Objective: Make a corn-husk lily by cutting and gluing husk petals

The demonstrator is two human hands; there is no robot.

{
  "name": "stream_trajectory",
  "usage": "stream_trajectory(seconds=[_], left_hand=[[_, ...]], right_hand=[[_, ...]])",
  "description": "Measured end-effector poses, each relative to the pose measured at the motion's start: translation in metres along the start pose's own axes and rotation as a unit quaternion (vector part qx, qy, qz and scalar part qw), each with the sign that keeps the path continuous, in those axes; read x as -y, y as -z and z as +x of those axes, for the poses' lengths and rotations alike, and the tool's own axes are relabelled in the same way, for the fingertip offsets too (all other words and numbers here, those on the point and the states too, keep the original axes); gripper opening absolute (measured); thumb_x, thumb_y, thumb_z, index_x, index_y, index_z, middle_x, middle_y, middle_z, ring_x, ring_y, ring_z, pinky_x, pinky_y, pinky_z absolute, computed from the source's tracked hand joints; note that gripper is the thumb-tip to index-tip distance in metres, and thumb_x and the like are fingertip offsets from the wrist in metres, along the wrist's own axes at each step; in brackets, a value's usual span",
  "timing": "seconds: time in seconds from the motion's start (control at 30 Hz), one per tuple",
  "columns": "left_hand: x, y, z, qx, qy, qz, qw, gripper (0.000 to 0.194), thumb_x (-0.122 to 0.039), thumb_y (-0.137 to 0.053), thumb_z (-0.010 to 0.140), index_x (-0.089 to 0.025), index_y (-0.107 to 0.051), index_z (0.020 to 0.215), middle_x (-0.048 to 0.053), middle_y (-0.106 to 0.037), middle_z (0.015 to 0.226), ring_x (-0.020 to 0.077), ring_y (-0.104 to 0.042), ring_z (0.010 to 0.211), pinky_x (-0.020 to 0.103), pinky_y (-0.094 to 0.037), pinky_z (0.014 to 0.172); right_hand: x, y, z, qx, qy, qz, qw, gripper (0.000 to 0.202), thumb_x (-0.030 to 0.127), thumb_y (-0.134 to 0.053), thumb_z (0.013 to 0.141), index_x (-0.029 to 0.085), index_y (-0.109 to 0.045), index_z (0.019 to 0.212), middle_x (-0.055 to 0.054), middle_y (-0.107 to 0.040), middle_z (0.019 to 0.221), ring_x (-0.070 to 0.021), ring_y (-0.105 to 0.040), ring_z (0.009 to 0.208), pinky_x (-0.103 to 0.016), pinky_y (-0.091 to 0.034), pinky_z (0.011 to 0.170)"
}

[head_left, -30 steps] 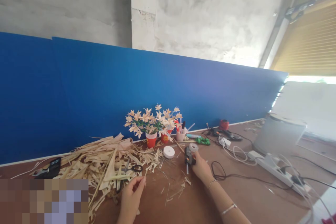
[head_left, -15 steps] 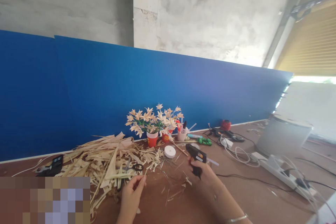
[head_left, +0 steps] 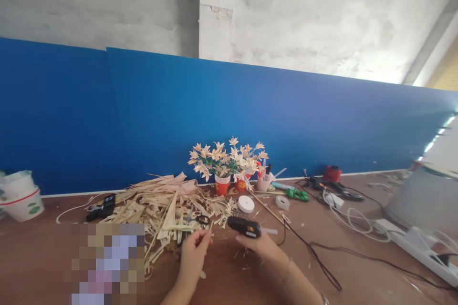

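Observation:
My left hand (head_left: pixel 193 251) is pinched on a thin pale strip (head_left: pixel 211 225), whose tip pokes up from the fingertips. My right hand (head_left: pixel 264 249) grips a black hot glue gun (head_left: pixel 245 227), its nozzle pointing left toward the strip and apart from it. A clear glue stick (head_left: pixel 270 231) juts from the gun's rear. Beyond my left hand spreads a pile of dry husk strips (head_left: pixel 171 214), with black-handled scissors (head_left: pixel 202 219) lying at its edge. A white roll (head_left: pixel 246 204) rests behind the gun.
Pale handmade flowers (head_left: pixel 218 155) stand in red cups (head_left: pixel 222 186) against the blue partition (head_left: pixel 161 109). Further right are a clear tape roll (head_left: pixel 282 202), a green bundle (head_left: pixel 297 194), loose cables and a power strip (head_left: pixel 418 250). White tubs (head_left: pixel 23 202) stand far left.
My view has turned left, bringing the white tubs in. The glue gun has swung level and come nearer my left hand, which still pinches the strip.

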State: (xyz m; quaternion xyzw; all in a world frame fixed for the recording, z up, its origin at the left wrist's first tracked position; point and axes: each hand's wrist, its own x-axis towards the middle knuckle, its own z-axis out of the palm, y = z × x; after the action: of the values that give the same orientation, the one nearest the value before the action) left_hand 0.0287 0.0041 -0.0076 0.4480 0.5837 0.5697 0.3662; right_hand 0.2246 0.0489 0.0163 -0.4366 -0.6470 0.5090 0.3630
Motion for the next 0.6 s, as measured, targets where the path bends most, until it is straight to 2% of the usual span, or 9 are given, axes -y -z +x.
stream_trajectory(seconds=[0.07,0.17,0.27,0.43,0.6], left_hand=[[0.001,0.000,0.000,-0.002,-0.006,0.007,1.000,0.040,-0.053,-0.054,0.070,-0.015,-0.061,0.059,-0.002,-0.054,0.051,0.0109,-0.046,0.046,0.021,-0.039,0.045],[0.003,0.000,0.000,-0.005,-0.022,0.026,0.999,0.037,-0.050,-0.053,0.071,-0.015,-0.063,0.060,0.000,-0.057,0.052,0.0133,-0.052,0.050,0.023,-0.043,0.050],[0.006,0.000,0.001,-0.002,-0.032,0.047,0.998,0.035,-0.046,-0.053,0.073,-0.015,-0.066,0.064,0.001,-0.060,0.054,0.0150,-0.054,0.053,0.023,-0.044,0.052],[0.005,-0.001,-0.001,0.003,-0.039,0.068,0.997,0.031,-0.041,-0.052,0.074,-0.015,-0.068,0.067,0.001,-0.062,0.056,0.0154,-0.055,0.054,0.023,-0.044,0.053],[0.001,-0.001,-0.004,0.002,-0.045,0.078,0.996,0.030,-0.037,-0.052,0.075,-0.014,-0.068,0.067,0.002,-0.063,0.056,0.0157,-0.055,0.056,0.024,-0.044,0.056]], right_hand=[[0.004,-0.011,-0.001,-0.016,0.087,-0.095,0.992,0.016,0.029,-0.064,0.067,0.018,-0.062,0.079,-0.001,-0.059,0.072,-0.0146,-0.053,0.064,-0.026,-0.044,0.060],[0.010,-0.021,-0.006,0.008,0.179,-0.179,0.967,0.008,0.022,-0.056,0.074,0.017,-0.061,0.073,-0.004,-0.058,0.075,-0.0161,-0.054,0.071,-0.026,-0.044,0.066],[0.009,-0.024,-0.009,0.004,0.203,-0.208,0.957,0.006,0.017,-0.054,0.075,0.017,-0.059,0.071,-0.004,-0.056,0.077,-0.0159,-0.054,0.072,-0.026,-0.044,0.067],[0.003,-0.024,-0.009,0.003,0.216,-0.215,0.952,0.012,0.007,-0.052,0.069,0.018,-0.054,0.071,-0.004,-0.054,0.082,-0.0156,-0.055,0.076,-0.024,-0.043,0.069],[0.004,-0.025,-0.009,0.002,0.212,-0.231,0.950,0.014,0.004,-0.050,0.065,0.019,-0.051,0.067,-0.003,-0.052,0.080,-0.0148,-0.053,0.073,-0.023,-0.042,0.066]])
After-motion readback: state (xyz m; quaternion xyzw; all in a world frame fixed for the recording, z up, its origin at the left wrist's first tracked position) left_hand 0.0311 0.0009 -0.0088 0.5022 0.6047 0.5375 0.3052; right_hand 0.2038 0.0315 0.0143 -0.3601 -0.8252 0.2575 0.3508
